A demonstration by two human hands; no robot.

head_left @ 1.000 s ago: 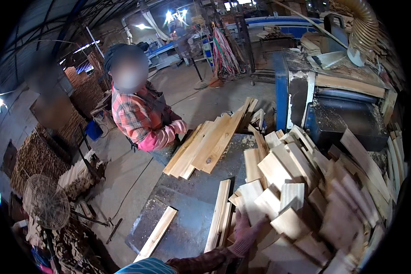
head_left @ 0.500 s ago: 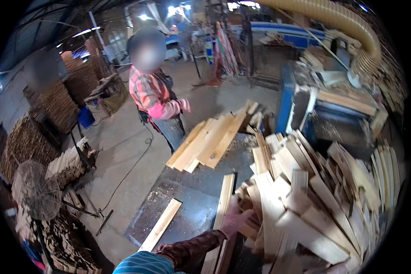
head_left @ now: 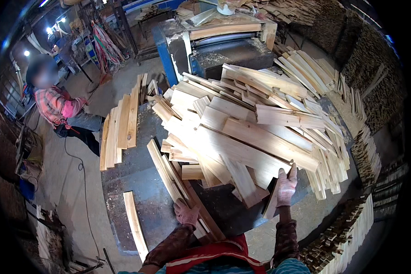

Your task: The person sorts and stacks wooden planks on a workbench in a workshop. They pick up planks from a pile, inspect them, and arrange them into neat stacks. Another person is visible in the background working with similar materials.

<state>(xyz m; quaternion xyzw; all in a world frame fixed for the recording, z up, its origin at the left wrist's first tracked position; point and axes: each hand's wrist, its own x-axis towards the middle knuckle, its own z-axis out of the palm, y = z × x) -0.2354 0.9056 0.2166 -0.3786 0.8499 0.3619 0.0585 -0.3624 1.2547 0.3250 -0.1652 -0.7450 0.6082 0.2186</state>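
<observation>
My left hand [head_left: 186, 213], in a pinkish glove, grips narrow wooden boards [head_left: 166, 176] lying side by side near the table's front edge. My right hand [head_left: 287, 187], gloved too, holds the near end of a long pale board [head_left: 242, 153], with thumb and fingers at its corner. That board rests on a big loose pile of planks [head_left: 182, 102] spread over the dark metal table [head_left: 141, 169]. Its underside and the fingertips behind it are hidden. Left of my left hand, a single narrow strip of wood [head_left: 134, 223] lies apart.
Several boards [head_left: 123, 123] lie together at the table's far left, beside a standing person [head_left: 59, 107]. Behind the pile is a blue-sided machine [head_left: 228, 52]. Stacked wood [head_left: 347, 242] borders the right side. A cable [head_left: 82, 182] crosses the floor at left.
The view has swung right, bringing the whole plank pile and the machine toward the middle. My right hand has come into view at a board's end. The person now appears farther left.
</observation>
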